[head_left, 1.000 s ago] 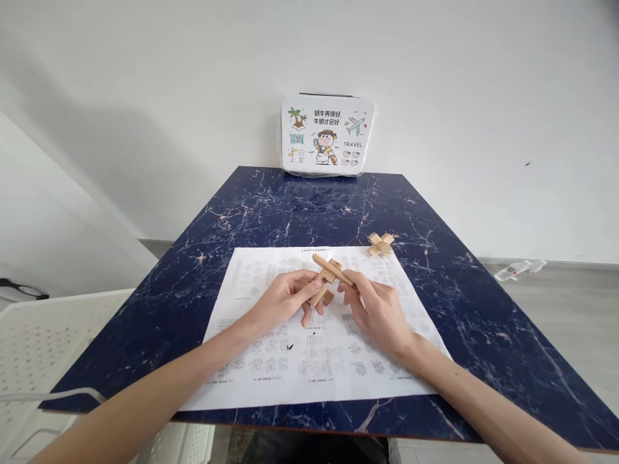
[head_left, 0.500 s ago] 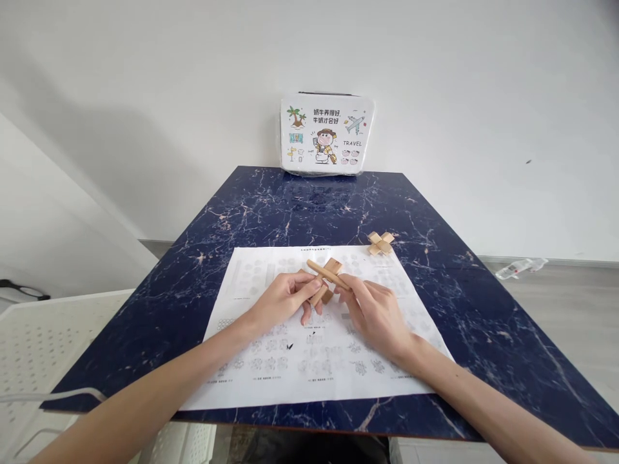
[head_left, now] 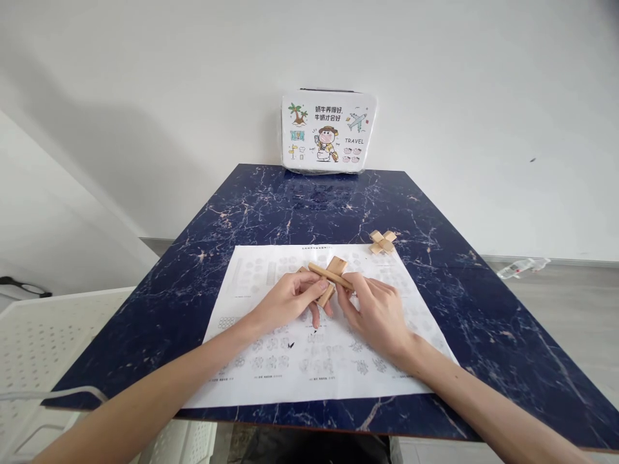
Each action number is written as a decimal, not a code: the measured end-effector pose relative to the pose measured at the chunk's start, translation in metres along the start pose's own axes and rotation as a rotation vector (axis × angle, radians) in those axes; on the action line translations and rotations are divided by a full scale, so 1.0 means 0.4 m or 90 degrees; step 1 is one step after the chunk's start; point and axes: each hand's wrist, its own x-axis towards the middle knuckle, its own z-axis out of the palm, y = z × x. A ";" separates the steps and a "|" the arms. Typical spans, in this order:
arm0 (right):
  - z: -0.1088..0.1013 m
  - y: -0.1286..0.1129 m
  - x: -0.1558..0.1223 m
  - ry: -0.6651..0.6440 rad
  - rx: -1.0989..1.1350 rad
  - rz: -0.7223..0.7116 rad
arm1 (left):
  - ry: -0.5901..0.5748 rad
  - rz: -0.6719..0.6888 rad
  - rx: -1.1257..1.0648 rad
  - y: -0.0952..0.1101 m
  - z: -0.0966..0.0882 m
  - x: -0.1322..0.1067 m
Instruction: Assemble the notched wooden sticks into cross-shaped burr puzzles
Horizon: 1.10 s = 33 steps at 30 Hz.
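Observation:
Light wooden interlocking puzzle pieces are crossed over one another above the paper. My left hand grips them from the left, thumb on top and some fingers underneath. One long wooden stick lies slantwise across the others. Its right end is pinched by my right hand. Where the pieces meet is partly hidden by my fingers. Beneath both hands is a white sheet printed with rows of small diagrams. At its upper right corner sits an assembled wooden cross puzzle, touched by neither hand.
The dark blue marble-patterned table reaches to the wall. At its far edge a white case with cartoon prints leans upright. A white perforated surface with a cable stands at left. A clear plastic wrapper lies off to the right.
The held pieces have tilted and shifted slightly to the right, and the long stick lies a little lower across them. Both hands keep their grip. The view has moved slightly.

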 end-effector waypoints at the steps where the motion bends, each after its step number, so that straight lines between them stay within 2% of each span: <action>1: -0.001 -0.001 0.000 -0.001 -0.005 0.000 | 0.000 -0.001 0.003 0.001 0.000 0.000; 8: 0.000 0.003 -0.004 -0.008 -0.002 0.044 | 0.015 0.001 0.019 0.004 0.003 -0.002; 13: -0.002 0.009 -0.003 -0.037 0.035 0.036 | 0.015 -0.014 0.022 0.004 0.005 -0.004; 22: -0.012 0.024 0.004 -0.014 0.036 0.009 | -0.019 -0.022 0.024 0.003 0.000 -0.001; 33: -0.012 0.015 0.006 0.020 0.044 0.003 | -0.030 -0.016 0.036 0.003 0.002 0.001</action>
